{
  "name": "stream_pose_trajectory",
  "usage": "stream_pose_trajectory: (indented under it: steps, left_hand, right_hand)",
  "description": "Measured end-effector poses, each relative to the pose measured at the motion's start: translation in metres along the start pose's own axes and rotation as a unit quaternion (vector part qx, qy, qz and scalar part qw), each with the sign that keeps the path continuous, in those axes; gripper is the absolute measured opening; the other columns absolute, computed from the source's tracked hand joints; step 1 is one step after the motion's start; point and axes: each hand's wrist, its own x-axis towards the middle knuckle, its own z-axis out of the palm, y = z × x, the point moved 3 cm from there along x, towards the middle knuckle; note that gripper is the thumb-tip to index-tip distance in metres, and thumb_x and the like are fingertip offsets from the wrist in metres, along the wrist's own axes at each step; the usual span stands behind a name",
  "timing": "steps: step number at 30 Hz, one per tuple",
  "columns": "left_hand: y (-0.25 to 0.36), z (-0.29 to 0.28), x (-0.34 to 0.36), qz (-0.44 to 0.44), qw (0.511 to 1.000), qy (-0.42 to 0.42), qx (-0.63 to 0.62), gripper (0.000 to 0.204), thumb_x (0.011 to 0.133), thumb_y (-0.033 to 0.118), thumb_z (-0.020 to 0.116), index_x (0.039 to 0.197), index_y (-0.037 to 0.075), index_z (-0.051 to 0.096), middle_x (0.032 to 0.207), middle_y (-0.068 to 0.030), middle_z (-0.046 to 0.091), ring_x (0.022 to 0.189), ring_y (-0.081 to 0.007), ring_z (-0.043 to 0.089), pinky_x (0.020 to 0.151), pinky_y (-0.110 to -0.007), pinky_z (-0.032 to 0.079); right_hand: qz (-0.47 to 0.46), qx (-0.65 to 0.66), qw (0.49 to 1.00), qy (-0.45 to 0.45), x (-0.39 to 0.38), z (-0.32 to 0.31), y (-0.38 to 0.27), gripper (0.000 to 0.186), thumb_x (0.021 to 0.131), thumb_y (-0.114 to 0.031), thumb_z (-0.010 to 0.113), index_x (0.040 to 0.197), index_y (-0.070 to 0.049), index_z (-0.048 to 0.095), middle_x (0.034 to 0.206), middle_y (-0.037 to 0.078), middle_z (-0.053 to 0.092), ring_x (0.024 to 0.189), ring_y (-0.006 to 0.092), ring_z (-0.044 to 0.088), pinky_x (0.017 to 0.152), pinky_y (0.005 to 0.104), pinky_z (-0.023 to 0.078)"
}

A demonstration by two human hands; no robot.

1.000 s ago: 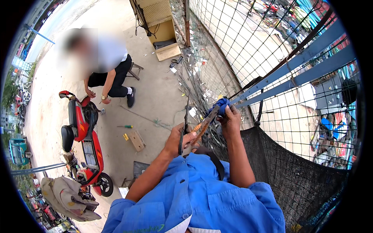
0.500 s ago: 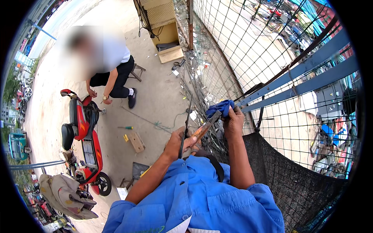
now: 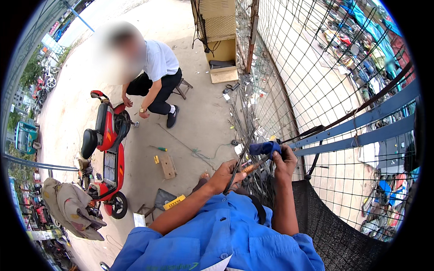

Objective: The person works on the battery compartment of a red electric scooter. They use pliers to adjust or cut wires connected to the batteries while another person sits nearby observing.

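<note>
My left hand (image 3: 224, 177) is closed around the wooden handle of a flat-bladed tool (image 3: 251, 168) that looks like a knife. A long thin black strip (image 3: 244, 150) also passes through that hand and stands up past the fingers. My right hand (image 3: 285, 164) pinches a blue cloth (image 3: 265, 148), stretched as a flat band just beyond the blade's tip. The blade points up and right toward the cloth; I cannot tell whether they touch. Part of the handle is hidden by my left fingers.
A wire mesh fence (image 3: 316, 113) with blue rails (image 3: 361, 131) runs along my right, and scraps (image 3: 246, 113) lie at its foot. A red scooter (image 3: 108, 162) stands left; a person (image 3: 158, 77) sits beyond it. A wooden block (image 3: 168, 167) and screwdriver (image 3: 159, 148) lie on the ground.
The view has shifted, so the surroundings sit further right and lower. The blue cloth has gone from a crumpled bundle to a flatter, stretched band. Both hands keep their hold.
</note>
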Motion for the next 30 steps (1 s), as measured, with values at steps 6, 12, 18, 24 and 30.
stream_pose_trajectory:
  steps: [6,12,18,24,30]
  left_hand:
    - [-0.021,-0.001,0.004,0.055,0.996,0.029,0.059,0.025,0.089,0.019,0.069,0.103,0.002,0.057,0.077,-0.0014,0.061,0.063,-0.0065,0.056,0.052,-0.022,0.043]
    - [-0.027,-0.004,0.003,0.038,0.998,0.016,0.051,0.031,0.089,0.016,0.069,0.109,-0.001,0.055,0.082,-0.0037,0.061,0.063,-0.0079,0.056,0.054,-0.022,0.046]
    - [-0.021,-0.003,0.001,0.034,0.999,0.008,0.027,0.031,0.089,0.017,0.068,0.111,-0.002,0.055,0.087,-0.0076,0.065,0.069,-0.0106,0.062,0.061,-0.024,0.051]
    - [-0.012,0.007,-0.005,0.046,0.997,0.009,0.065,0.034,0.088,0.021,0.07,0.11,-0.001,0.056,0.086,-0.0039,0.063,0.071,-0.0082,0.058,0.062,-0.023,0.05]
    - [-0.027,0.004,-0.003,0.062,0.994,0.013,0.089,0.036,0.087,0.022,0.071,0.11,-0.002,0.056,0.085,-0.0039,0.063,0.069,-0.0077,0.058,0.06,-0.023,0.049]
  right_hand:
    - [0.01,0.02,0.999,0.035,0.005,-0.001,0.002,0.015,0.091,-0.016,0.064,0.095,-0.002,0.061,0.076,-0.004,0.056,0.061,0.0037,0.043,0.054,0.0198,0.033]
    - [0.098,0.063,0.993,-0.018,0.011,-0.012,0.01,0.014,0.089,-0.015,0.067,0.093,-0.003,0.062,0.072,-0.004,0.057,0.058,0.0027,0.046,0.049,0.0184,0.032]
    - [0.133,0.078,0.985,-0.082,0.014,-0.017,0.002,0.028,0.082,-0.017,0.073,0.101,0.002,0.063,0.079,-0.001,0.061,0.062,0.004,0.05,0.056,0.018,0.037]
    - [0.14,0.066,0.983,-0.095,0.015,-0.019,0.0,0.017,0.086,-0.014,0.068,0.095,-0.001,0.064,0.072,-0.003,0.06,0.056,0.0028,0.049,0.048,0.0184,0.034]
    - [0.183,0.014,0.982,-0.042,0.01,-0.013,-0.004,0.013,0.09,-0.014,0.065,0.093,-0.001,0.063,0.067,-0.003,0.055,0.051,0.0031,0.042,0.043,0.0195,0.03]
